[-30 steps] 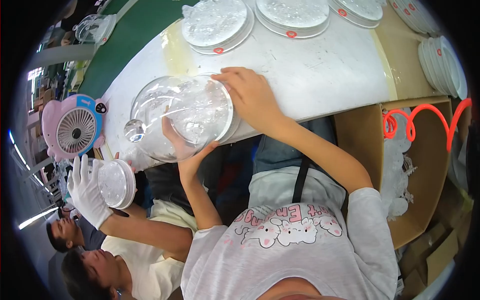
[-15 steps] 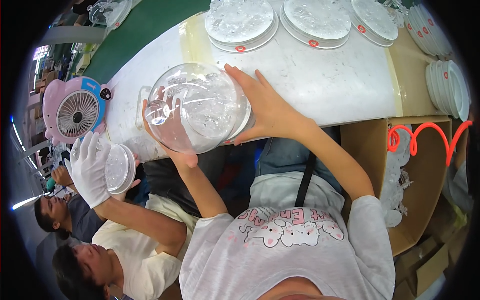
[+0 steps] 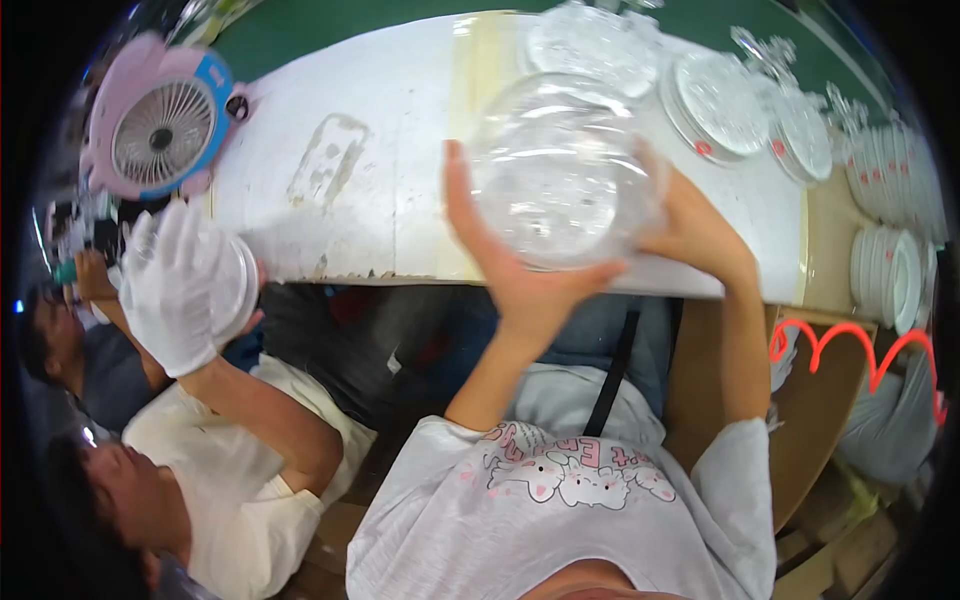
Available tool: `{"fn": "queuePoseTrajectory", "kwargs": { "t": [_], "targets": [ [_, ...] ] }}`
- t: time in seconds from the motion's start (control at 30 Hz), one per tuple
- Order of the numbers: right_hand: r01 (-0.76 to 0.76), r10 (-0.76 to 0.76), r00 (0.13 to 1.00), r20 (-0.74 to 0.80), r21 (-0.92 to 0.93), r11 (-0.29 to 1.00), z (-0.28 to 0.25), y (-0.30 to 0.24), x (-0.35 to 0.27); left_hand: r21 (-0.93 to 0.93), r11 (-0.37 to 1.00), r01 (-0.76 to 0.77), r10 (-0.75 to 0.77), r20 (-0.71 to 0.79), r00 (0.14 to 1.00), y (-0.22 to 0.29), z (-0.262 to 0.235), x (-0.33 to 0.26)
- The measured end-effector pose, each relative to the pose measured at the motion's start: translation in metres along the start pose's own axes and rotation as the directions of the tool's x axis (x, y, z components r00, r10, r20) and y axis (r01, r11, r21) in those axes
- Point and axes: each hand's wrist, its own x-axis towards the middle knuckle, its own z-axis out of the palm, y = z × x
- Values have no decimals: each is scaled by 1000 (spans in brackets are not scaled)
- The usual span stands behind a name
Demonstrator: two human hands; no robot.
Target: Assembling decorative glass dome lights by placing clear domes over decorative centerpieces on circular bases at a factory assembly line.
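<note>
Both my hands hold a clear plastic dome (image 3: 555, 150) above the near part of the white table, with a round base and small clear bits showing through it. My left hand (image 3: 525, 275) grips its lower left side, thumb along the bottom and fingers up the left edge. My right hand (image 3: 695, 215) is wrapped against its right side, its fingers partly blurred and hidden by the dome. Just beyond lie white round plates topped with clear pieces: one plate (image 3: 590, 45) behind the dome and stacked plates (image 3: 720, 105) to its right.
A pink and blue fan (image 3: 160, 125) stands at the table's left end. Beside me, a co-worker's white-gloved hand (image 3: 180, 290) holds a round plate. More plate stacks (image 3: 885, 275) stand at the right, above an open cardboard box (image 3: 815, 400) and a coiled orange hose (image 3: 850, 335).
My hands have carried the dome to the right, toward the plates at the back. The view has shifted, and the dome is blurred by motion.
</note>
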Motion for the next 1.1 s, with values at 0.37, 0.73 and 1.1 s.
{"fn": "queuePoseTrajectory", "kwargs": {
  "t": [0.37, 0.73, 1.1],
  "targets": [
    [83, -317, 903, -292, -603, 793, -47, -128, 10, -692, 721, -2, -142, -151, 978, -16, 2, -43],
    [152, -366, 827, -427, -456, 877, -40, -103, 31, -102, 974, 201, -167, 273, 947, -43, -40, -35],
    [145, -261, 874, -410, -293, 945, -44, -115, 25, -57, 993, 107, -92, 225, 970, -44, -38, -35]
  ]
}}
